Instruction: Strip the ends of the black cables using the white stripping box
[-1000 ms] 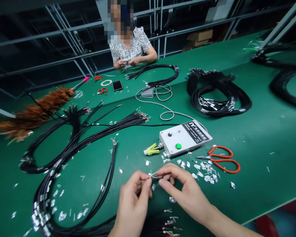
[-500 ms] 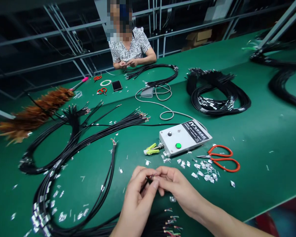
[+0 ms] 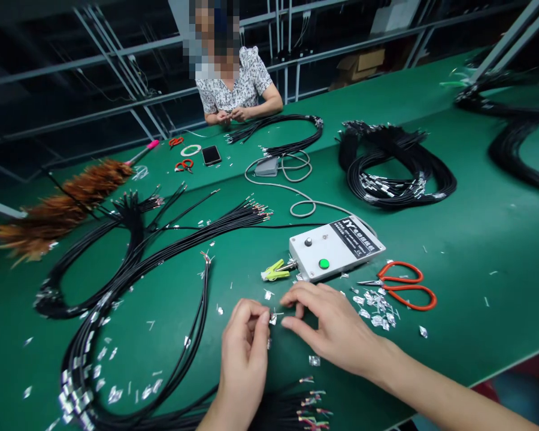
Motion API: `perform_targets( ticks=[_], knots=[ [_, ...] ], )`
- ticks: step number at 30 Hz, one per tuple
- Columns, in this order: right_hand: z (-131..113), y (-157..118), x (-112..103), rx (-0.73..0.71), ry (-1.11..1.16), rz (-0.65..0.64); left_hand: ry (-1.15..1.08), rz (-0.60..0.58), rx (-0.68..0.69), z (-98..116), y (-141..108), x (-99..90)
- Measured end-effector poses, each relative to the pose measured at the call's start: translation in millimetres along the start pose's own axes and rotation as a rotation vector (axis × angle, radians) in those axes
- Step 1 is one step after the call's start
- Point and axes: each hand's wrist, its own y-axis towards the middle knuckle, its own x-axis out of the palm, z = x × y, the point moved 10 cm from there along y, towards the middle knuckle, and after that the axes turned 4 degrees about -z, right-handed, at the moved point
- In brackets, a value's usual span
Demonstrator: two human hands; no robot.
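My left hand (image 3: 246, 353) is closed at the lower middle, thumb against the fingers; what it pinches is hidden. Just past its fingertips lies or hangs a small silvery foil scrap (image 3: 273, 319); I cannot tell whether it touches the hand. My right hand (image 3: 326, 323) is open to the right, its thumb and forefinger apart with nothing between them. Beyond my hands sits a grey control box (image 3: 332, 248) with a green button, and a yellow-green clip (image 3: 275, 271) at its left end. Below my hands a bundle of black cables (image 3: 287, 410) shows stripped coloured ends.
Orange-handled scissors (image 3: 406, 287) lie right of several foil scraps (image 3: 377, 305). Looped black cables (image 3: 78, 353) spread at left, with another coil (image 3: 402, 173) at back right. A brown feather duster (image 3: 72, 197) lies far left. Across the table sits a person (image 3: 240, 87).
My hands were together around a dark cable end; now they are apart. My right hand has opened and moved off to the right, and a foil scrap shows between them.
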Motion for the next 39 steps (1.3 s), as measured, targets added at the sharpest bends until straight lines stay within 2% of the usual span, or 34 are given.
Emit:
perform_targets(
  ticks=[4, 8, 10, 13, 19, 22, 28, 39],
  knots=[
    [-17.1, 1.4, -1.5, -0.215, -0.232, 0.035, -0.032, -0.03, -0.017, -3.6, 4.6, 2.1],
    [-28.2, 6.6, 3.5, -0.409, -0.446, 0.033, -0.12, -0.08, -0.109, -14.4, 12.5, 5.1],
    [-23.9, 16.3, -0.4, -0.393, -0.552, 0.052, -0.148, -0.056, -0.145, -19.1, 19.4, 1.7],
    [-9.9, 37.3, -6.4, -0.274, -0.712, 0.045, -0.151, 0.026, -0.142, -21.4, 32.4, -8.2],
    [12.4, 65.1, 8.5, -0.134, -0.858, -0.159, -0.106, 0.071, -0.123, -28.2, 52.7, -16.2],
    [13.4, 68.1, 11.6, -0.14, -0.891, -0.179, -0.094, 0.088, -0.117, -32.6, 57.9, -18.1],
    [10.8, 67.4, 8.3, -0.182, -0.896, -0.133, -0.058, 0.112, -0.109, -37.7, 63.7, -18.4],
    [11.9, 65.9, 7.7, -0.16, -0.878, -0.139, -0.021, 0.152, -0.099, -35.7, 63.1, -20.7]
  ],
)
